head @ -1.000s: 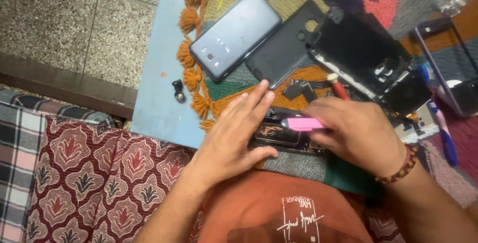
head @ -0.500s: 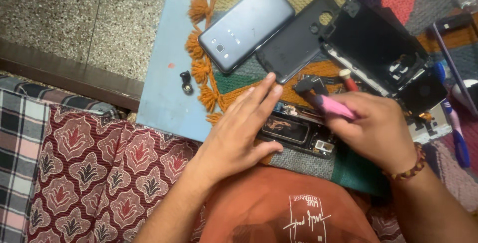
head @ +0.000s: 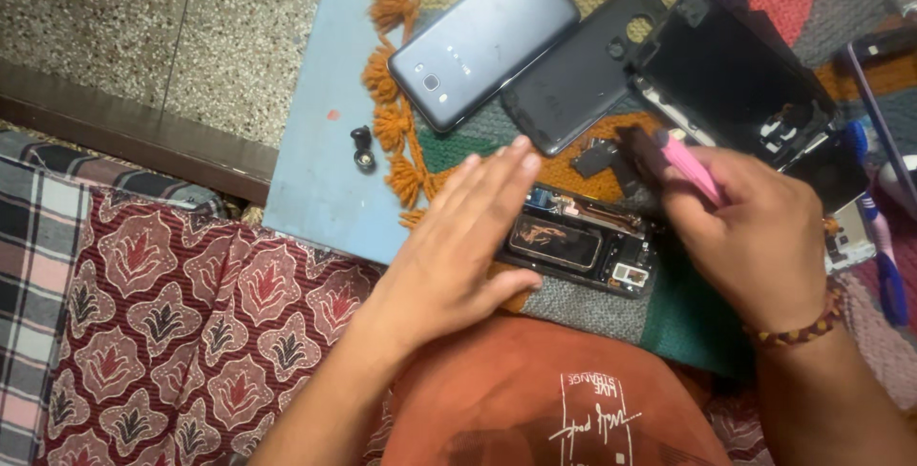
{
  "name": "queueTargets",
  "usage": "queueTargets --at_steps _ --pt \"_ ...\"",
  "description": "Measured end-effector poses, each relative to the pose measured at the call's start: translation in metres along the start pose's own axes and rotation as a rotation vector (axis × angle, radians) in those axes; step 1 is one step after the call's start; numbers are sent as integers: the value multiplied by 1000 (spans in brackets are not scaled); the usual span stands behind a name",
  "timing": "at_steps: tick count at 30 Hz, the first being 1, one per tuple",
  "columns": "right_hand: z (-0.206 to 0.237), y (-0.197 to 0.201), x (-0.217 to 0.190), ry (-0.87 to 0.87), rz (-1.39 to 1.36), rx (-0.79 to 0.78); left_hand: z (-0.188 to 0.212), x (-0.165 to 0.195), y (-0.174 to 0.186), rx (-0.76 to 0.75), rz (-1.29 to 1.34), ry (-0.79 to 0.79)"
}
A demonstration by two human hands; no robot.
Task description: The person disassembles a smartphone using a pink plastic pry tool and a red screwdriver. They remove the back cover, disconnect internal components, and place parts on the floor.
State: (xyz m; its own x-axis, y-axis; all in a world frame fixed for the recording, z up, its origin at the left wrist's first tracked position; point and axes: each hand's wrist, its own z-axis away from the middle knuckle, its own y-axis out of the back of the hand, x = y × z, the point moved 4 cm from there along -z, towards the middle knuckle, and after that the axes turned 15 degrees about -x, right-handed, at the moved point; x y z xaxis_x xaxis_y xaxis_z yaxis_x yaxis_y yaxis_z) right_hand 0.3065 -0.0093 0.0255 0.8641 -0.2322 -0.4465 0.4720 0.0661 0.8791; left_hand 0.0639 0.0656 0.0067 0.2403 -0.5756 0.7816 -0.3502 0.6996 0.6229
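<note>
- Underneath, a striped mat (head: pixel 592 308) with orange tassels is covering the blue table (head: pixel 315 170).
- Left hand (head: pixel 458 251), flat and unclenched, is pinning down the opened phone (head: pixel 583 242).
- Right hand (head: pixel 755 237) is gripping a pink tool (head: pixel 693 168) just beside it.
- An intact grey phone (head: pixel 482 41) is lying farther off.

I note the opened phone (head: pixel 581 240) shows glossy black plastic and coppery metal parts. Grey phone (head: pixel 485 38): smooth, satin sheen. Back cover (head: pixel 573 94): matt black plastic. Mat (head: pixel 583 299): coarse woven cloth, woolly orange tassels (head: pixel 394 127). Tool (head: pixel 693 168): smooth pink plastic.
</note>
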Motion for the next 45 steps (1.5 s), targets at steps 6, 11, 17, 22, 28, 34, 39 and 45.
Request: queueTargets --at_steps 6,11,17,22,28,34,39,45 --pt "7 6 1 -5 -24 22 16 -9 9 17 -43 78" --pt "19 -4 -11 143 -36 -210 15 -12 10 12 -7 73" --pt "32 -18 -18 76 70 -365 12 -12 12 7 13 71" --pt "33 -19 -21 118 101 -345 12 -12 12 8 -39 41" --pt "31 -7 -21 275 7 -275 13 -12 13 37 -31 36" --pt "32 -10 -12 137 107 -353 14 -13 10 13 -42 34" --pt "37 -10 -4 99 -24 -304 15 -14 8 10 -34 36" --pt "47 -1 8 232 -527 -92 15 -14 8 24 -26 32"
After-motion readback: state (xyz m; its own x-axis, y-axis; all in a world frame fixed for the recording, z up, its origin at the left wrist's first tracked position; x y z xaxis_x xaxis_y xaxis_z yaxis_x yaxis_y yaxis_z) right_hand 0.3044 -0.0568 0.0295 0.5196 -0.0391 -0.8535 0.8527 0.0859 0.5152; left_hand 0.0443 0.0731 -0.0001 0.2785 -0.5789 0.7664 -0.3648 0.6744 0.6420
